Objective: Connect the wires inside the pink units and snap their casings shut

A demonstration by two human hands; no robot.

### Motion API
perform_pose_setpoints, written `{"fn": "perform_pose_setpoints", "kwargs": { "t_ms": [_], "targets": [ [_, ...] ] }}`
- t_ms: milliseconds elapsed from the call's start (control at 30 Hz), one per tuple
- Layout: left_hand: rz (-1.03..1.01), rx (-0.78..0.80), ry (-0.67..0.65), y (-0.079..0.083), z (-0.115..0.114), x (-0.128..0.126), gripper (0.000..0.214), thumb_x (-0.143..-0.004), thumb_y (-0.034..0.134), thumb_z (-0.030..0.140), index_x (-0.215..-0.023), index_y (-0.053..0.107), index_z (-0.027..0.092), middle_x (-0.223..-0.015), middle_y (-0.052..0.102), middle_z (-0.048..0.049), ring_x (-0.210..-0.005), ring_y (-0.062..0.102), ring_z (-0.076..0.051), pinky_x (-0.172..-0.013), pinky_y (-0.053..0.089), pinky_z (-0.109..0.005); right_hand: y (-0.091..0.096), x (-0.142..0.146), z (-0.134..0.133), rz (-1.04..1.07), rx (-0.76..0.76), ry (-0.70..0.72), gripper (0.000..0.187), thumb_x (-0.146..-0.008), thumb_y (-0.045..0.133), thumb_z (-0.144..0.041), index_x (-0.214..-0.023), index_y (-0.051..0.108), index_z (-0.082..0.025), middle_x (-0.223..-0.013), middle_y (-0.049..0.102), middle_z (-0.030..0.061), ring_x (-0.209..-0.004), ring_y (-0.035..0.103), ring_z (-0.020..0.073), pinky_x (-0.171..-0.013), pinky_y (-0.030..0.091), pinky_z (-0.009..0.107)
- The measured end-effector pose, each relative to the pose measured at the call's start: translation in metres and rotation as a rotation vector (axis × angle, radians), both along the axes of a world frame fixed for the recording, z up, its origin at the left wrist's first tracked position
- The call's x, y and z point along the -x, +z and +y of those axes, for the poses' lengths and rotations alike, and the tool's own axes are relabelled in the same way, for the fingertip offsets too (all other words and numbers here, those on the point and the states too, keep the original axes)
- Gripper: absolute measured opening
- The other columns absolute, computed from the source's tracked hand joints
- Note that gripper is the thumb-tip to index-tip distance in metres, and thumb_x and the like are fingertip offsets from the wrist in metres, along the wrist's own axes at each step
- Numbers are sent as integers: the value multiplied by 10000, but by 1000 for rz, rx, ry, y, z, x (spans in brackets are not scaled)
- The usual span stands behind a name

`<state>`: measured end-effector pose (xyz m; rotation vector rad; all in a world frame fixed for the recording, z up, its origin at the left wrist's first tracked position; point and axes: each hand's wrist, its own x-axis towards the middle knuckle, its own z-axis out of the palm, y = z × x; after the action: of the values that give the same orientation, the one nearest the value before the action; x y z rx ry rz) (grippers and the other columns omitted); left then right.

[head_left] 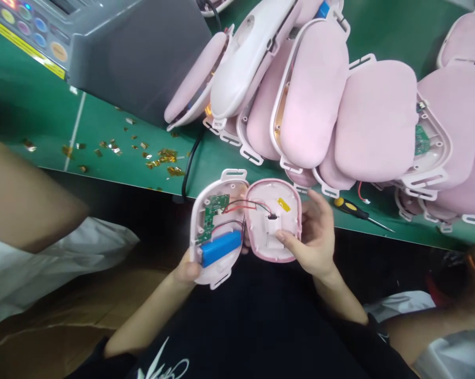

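An opened pink plastic device lies spread between my hands in front of the bench edge. My left hand grips its white-rimmed half shell, which has strap loops at both ends. Inside that half sit a green circuit board and a blue battery pack. My right hand grips the pink-rimmed half shell, thumb on its inner face. A strip of yellow tape is stuck there. Thin red and black wires run across between the halves. Most fingers are hidden behind the shells.
Many similar pink shells are piled along the green bench. A yellow-black screwdriver lies near its edge. At upper left stands a grey machine with buttons; scraps of gold tape and a black cable lie nearby. Other people's limbs show at both sides.
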<state>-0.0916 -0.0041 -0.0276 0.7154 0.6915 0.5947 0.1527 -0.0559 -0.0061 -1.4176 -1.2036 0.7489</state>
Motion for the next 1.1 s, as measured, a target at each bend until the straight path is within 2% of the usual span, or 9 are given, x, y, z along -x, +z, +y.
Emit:
{"fn": "perform_pose_setpoints", "kwargs": {
  "t_ms": [100, 200, 333, 533, 733, 867, 967, 1100],
  "targets": [
    [39, -93, 64, 1, -9, -4, 868, -731, 921, 696, -1407, 705, 194, -1353, 751, -176, -1256, 738, -413, -1131, 602, -569, 11, 6, 1, -190, -48, -53, 712, -978, 766, -282, -1612, 441, -305, -1128, 692, 65, -886, 709, 207, -732, 674, 337],
    [47, -97, 100, -2, -15, -8, 835, -767, 883, 692, -1410, 702, 191, -1408, 734, -185, -1342, 694, -450, -1180, 563, -613, 20, 15, 4, -388, -118, -39, 713, -980, 735, -197, -1627, 442, -266, -1155, 706, 96, -907, 703, 222, -721, 682, 345],
    [157, -97, 136, -2, -18, -10, 873, -735, 880, 740, -1378, 710, 174, -1440, 720, -199, -1438, 618, -476, -1238, 511, -604, 23, 23, 9, -505, -142, -22, 685, -1014, 675, -176, -1642, 405, -232, -1089, 714, 90, -854, 690, 216, -659, 676, 338],
    [237, -117, 128, 11, -18, -12, 935, -719, 929, 716, -1441, 663, 186, -1458, 712, -188, -1439, 621, -454, -1257, 492, -576, 20, 32, 7, -525, -159, -23, 672, -1028, 664, -178, -1634, 376, -191, -1051, 714, 91, -815, 673, 206, -585, 631, 321],
    [341, -176, 61, 15, -16, -14, 1106, -644, 968, 755, -1502, 599, 164, -1449, 706, -219, -1334, 696, -443, -1163, 573, -571, 18, 39, 5, -612, -182, -16, 659, -1051, 620, -176, -1638, 320, -175, -976, 703, 62, -804, 668, 208, -565, 618, 320],
    [366, -214, 73, 15, -15, -15, 1014, -694, 945, 750, -1453, 620, 160, -1353, 753, -185, -1277, 729, -420, -1146, 589, -534, 14, 43, 7, -676, -160, -68, 633, -1069, 603, -201, -1635, 318, -194, -986, 727, 69, -809, 687, 209, -539, 602, 306],
    [347, -214, 37, 18, -16, -20, 1013, -725, 949, 712, -1507, 574, 187, -1442, 718, -186, -1289, 732, -400, -1074, 634, -475, 10, 47, 8, -675, -207, -59, 653, -1062, 584, -197, -1652, 304, -197, -926, 718, 35, -756, 688, 187, -495, 574, 272],
    [399, -304, 47, 19, -18, -24, 1045, -713, 990, 647, -1542, 541, 196, -1478, 701, -173, -1355, 703, -375, -1164, 581, -460, 5, 47, 8, -607, -246, -26, 714, -1059, 601, -213, -1690, 269, -172, -974, 749, 58, -803, 721, 196, -559, 640, 282]
  ]
}}
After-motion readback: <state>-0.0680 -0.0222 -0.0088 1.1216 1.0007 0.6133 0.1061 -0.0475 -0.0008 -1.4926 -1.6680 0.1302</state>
